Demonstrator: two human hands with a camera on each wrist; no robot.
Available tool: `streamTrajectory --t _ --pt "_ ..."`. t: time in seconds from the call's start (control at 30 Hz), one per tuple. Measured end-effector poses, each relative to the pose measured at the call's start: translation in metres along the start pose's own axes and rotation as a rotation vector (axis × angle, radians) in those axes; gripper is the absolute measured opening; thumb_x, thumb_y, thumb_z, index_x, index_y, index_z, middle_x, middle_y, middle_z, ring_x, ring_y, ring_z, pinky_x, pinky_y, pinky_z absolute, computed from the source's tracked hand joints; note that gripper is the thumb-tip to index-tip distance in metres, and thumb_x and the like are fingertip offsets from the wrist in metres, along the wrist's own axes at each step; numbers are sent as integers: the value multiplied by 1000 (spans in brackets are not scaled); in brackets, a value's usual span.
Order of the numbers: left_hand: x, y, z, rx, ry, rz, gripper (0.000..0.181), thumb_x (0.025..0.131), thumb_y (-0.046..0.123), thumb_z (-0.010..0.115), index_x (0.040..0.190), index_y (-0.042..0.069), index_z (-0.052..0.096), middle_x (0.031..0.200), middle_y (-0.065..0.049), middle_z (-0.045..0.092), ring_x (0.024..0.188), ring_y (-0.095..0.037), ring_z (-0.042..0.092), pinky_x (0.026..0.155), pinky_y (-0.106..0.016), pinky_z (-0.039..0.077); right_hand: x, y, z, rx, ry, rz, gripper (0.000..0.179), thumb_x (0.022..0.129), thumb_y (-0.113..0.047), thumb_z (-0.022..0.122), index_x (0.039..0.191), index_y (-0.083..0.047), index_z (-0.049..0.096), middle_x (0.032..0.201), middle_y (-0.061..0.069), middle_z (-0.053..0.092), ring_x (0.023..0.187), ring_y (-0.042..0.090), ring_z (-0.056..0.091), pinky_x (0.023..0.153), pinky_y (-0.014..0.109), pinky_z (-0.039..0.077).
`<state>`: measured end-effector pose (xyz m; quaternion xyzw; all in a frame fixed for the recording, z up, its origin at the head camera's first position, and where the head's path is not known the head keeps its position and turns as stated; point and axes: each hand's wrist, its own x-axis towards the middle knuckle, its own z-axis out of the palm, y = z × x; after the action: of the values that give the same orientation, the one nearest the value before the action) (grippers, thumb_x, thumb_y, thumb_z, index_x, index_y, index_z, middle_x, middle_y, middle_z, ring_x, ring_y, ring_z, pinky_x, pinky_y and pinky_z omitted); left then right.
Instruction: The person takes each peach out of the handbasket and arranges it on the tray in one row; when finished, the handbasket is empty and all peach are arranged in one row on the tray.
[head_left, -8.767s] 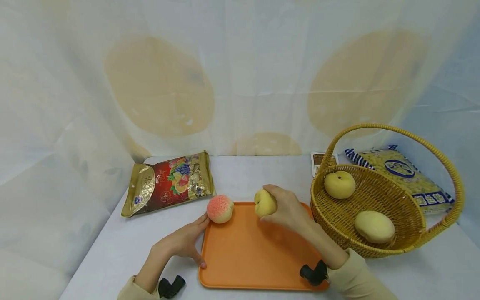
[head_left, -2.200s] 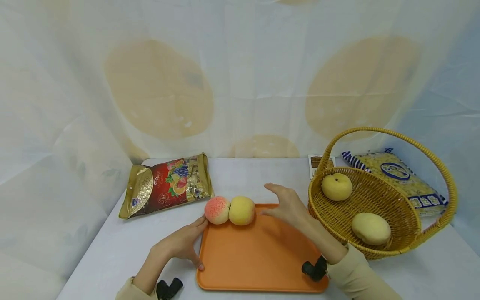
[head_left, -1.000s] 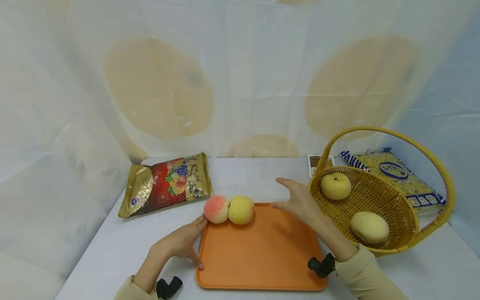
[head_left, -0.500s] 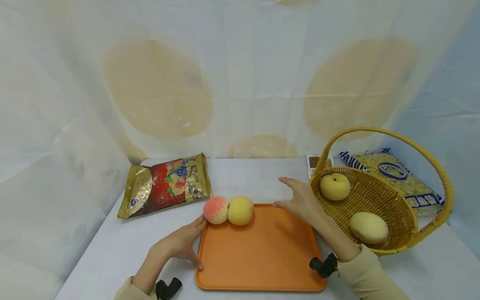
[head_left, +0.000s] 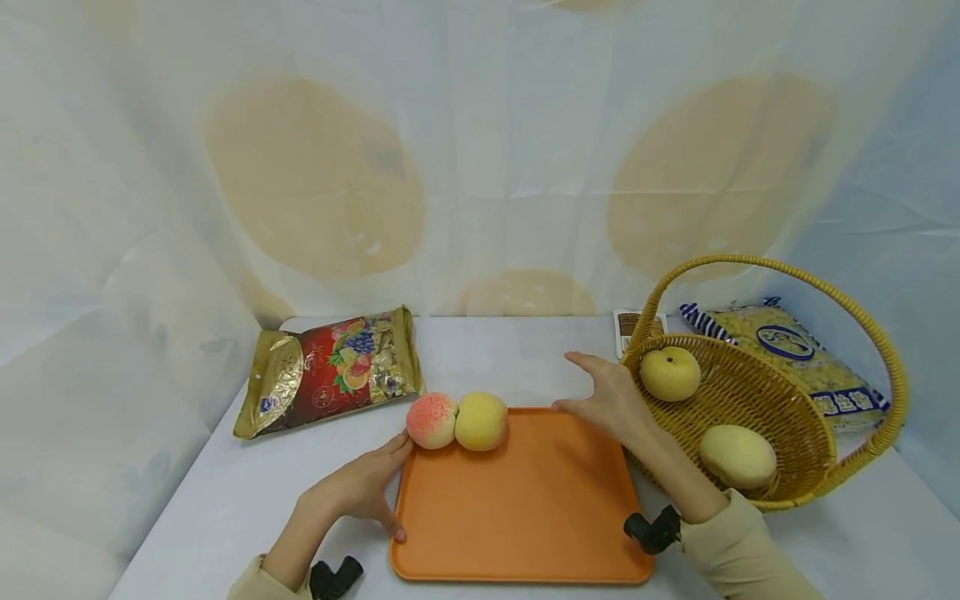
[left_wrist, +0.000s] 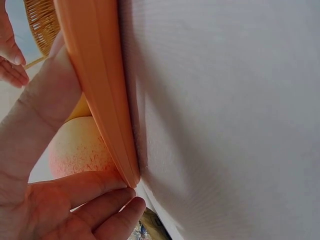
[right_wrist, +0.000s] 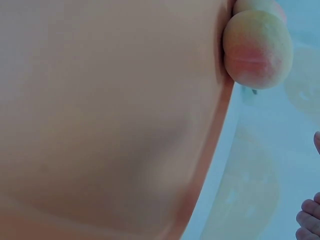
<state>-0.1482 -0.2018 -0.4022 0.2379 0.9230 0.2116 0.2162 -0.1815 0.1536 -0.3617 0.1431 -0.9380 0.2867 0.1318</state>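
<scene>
My left hand point(head_left: 367, 483) spreads along the left side of the orange tray point(head_left: 517, 508). In the left wrist view its thumb point(left_wrist: 47, 95) rests on the rim and its fingertips touch near the corner. A pink-speckled peach point(head_left: 431, 421) and a yellow peach point(head_left: 482, 422) sit side by side, touching, at the tray's far left corner. My right hand point(head_left: 611, 400) hovers over the tray's far right corner, thumb and fingers apart, holding nothing. Beside it stands a wicker basket point(head_left: 757, 379) containing a yellow peach point(head_left: 670, 373) and a pale oblong fruit point(head_left: 738, 456).
A red and gold candy bag point(head_left: 330, 371) lies at the back left. Behind the basket are a yellowish bag with blue-striped ends point(head_left: 795, 350) and a small brown and white packet point(head_left: 628, 327). The tall basket handle point(head_left: 896, 367) arches on the right.
The yellow peach my right hand held above the tray now sits beside the pink-speckled one, released. That hand has drawn right toward the basket. My left hand stays at the tray edge.
</scene>
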Motion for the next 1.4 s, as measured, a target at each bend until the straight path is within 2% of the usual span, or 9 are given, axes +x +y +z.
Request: streamTrajectory --t 0.8,0.9,0.97,1.03,1.1,1.17,1.27,1.33,1.4 --pt "1 0 0 -16 -5 -18 125 53 38 93 148 -7 25 158 -23 18 145 -39 22 116 -55 25 -2 15 -12 -2 -21 75 68 73 -21 83 130 3 56 128 26 59 119 43 55 97 54 48" --pt "1 0 1 -13 -8 -22 125 53 38 93 148 -7 25 158 -23 18 145 -39 22 116 -55 25 -2 17 -14 5 -30 94 69 73 -21 83 131 4 55 92 26 69 78 36 65 77 46 54" --pt "1 0 1 -10 -8 -26 125 53 38 93 148 -6 25 158 -23 19 145 -39 23 116 -55 26 -3 18 -15 5 -28 97 70 73 -21 83 132 4 54 91 26 68 65 31 60 72 44 54" --pt "1 0 1 -8 -8 -29 125 53 38 93 148 -6 25 158 -23 19 145 -39 22 116 -55 26 -3 20 -17 10 -36 108 71 74 -22 82 134 3 53 95 27 68 67 32 60 75 45 54" --pt "1 0 1 -4 -7 -29 125 53 38 93 148 -6 26 158 -22 19 145 -39 22 116 -55 26 -3 22 -19 10 -30 105 71 75 -22 82 134 3 53 122 29 62 91 38 65 88 52 52" --pt "1 1 0 -5 -6 -31 125 53 38 93 148 -6 26 158 -22 19 146 -38 22 116 -54 25 -4 24 -21 17 -35 104 72 75 -23 82 134 4 52 132 30 54 76 32 65 88 51 51" --pt "1 0 0 -8 -6 -27 125 53 38 93 148 -6 26 158 -22 19 146 -38 22 116 -55 25 -4 25 -23 5 -22 103 71 75 -23 82 133 5 52 121 31 61 50 17 47 78 44 52" --pt "1 0 0 -12 -6 -20 125 53 39 93 148 -6 25 158 -23 19 145 -39 22 116 -55 26 -4 27 -24 -9 -14 107 71 75 -23 82 133 5 53 102 28 66 43 9 28 67 36 47" --pt "1 0 0 -13 -5 -13 125 53 39 92 148 -7 25 158 -23 19 145 -40 23 115 -56 26 -4 29 -25 -25 -2 110 70 75 -23 82 133 4 53 88 24 65 44 9 26 62 32 44"
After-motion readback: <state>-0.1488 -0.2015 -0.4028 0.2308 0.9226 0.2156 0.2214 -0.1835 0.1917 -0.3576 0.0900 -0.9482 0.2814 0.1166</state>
